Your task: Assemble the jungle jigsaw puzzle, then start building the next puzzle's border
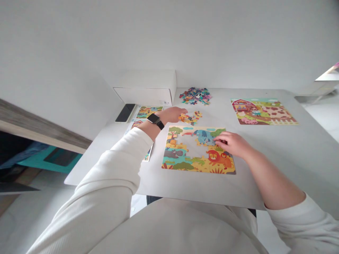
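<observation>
Right hand (230, 144) loosely spread, fingertips pressing on a safari jigsaw puzzle (182, 155) beside its blue elephant (202, 137), left hand (172, 114) bunched just beside loose pieces (189, 118) on the bench (267, 169), any pinch hidden.

Plain white wall (169, 38), pale table (280, 158)

Pale grey table top (287, 158), a low white cardboard box (145, 92) at the far left corner. Beside it, a dark flat phone or tablet (125, 113) and two printed picture sheets (148, 112), the nearer partly hidden under a forearm. Far centre: heap of loose jigsaw pieces (195, 96). Nearer, a smaller cluster of pieces (190, 118). Front centre: safari jigsaw puzzle (198, 162), its middle unfilled. Far right: assembled farm jigsaw puzzle (263, 111), well apart.
</observation>
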`<state>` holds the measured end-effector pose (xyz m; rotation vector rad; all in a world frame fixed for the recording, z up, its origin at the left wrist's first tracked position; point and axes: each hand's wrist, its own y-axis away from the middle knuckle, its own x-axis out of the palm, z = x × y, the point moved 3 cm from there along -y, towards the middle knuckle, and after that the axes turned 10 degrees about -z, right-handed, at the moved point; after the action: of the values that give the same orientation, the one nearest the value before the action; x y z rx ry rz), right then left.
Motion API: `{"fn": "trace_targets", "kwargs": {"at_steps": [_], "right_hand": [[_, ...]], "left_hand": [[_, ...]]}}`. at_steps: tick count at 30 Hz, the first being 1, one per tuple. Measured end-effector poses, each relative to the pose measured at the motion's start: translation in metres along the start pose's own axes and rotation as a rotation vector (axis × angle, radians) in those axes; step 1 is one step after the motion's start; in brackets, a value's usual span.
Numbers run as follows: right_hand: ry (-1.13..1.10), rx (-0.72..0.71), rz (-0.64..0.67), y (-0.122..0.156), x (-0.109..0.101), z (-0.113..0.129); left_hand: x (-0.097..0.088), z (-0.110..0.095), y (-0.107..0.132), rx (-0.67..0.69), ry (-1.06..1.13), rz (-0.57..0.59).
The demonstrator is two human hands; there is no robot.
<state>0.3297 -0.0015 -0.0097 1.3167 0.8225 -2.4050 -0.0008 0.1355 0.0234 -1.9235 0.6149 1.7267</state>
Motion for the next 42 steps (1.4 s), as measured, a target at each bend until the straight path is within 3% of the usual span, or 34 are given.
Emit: {"fn": "trace_targets", "kwargs": {"at_steps": [4, 9, 14, 21, 25, 29, 33, 37, 42], "right_hand": [[0.004, -0.003, 0.014, 0.0, 0.001, -0.001], [0.016, -0.018, 0.016, 0.0, 0.004, -0.003], [0.028, -0.019, 0.02, -0.001, 0.006, -0.005], [0.005, -0.024, 0.016, -0.002, 0.004, -0.004], [0.009, -0.022, 0.018, -0.001, 0.005, -0.004], [0.003, -0.017, 0.011, 0.0, 0.006, -0.005], [-0.021, 0.005, -0.026, 0.0, 0.005, -0.004], [-0.117, 0.078, -0.1, -0.003, 0.003, -0.001], [-0.434, 0.247, -0.137, -0.01, 0.006, 0.023]], "left_hand": [[-0.004, 0.002, -0.008, 0.022, -0.05, 0.044], [-0.006, 0.007, -0.007, 0.013, -0.074, 0.014], [-0.005, 0.009, -0.011, -0.025, -0.042, 0.1], [-0.007, 0.006, -0.019, 0.017, -0.076, 0.077], [-0.011, 0.007, -0.011, -0.026, -0.12, 0.081], [-0.025, 0.005, 0.009, -0.056, -0.103, -0.03], [-0.046, -0.017, 0.044, -0.004, -0.008, -0.168], [-0.06, -0.057, 0.087, 0.071, 0.073, -0.273], [-0.057, -0.109, 0.134, 0.116, 0.179, -0.377]]}}
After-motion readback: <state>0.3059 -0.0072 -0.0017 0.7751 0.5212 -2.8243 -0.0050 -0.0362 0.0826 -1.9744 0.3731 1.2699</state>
